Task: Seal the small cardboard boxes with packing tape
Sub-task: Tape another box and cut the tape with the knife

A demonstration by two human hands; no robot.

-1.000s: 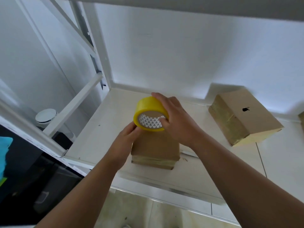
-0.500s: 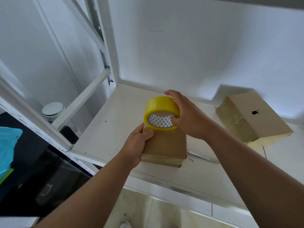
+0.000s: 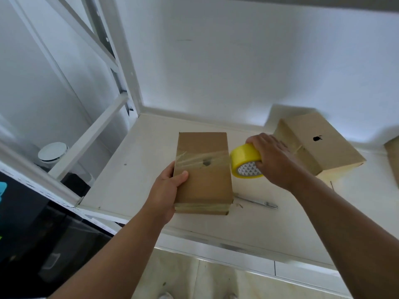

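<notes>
Now the tape roll [image 3: 241, 160], gripped in the right hand [image 3: 274, 156], had travelled across the box [image 3: 205, 184] to its right edge, leaving a clear strip [image 3: 200, 158] over the top: one band nearly laid. The left hand [image 3: 166, 190] clamped the box's left edge on the shelf [image 3: 138, 169]. Where the strip met the roll was hidden.

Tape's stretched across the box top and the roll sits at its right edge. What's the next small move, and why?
Probably carry the tape roll down over the right edge of the box: the strip already spans the top, the right hand grips the roll there, and the left hand steadies the left edge.
</notes>
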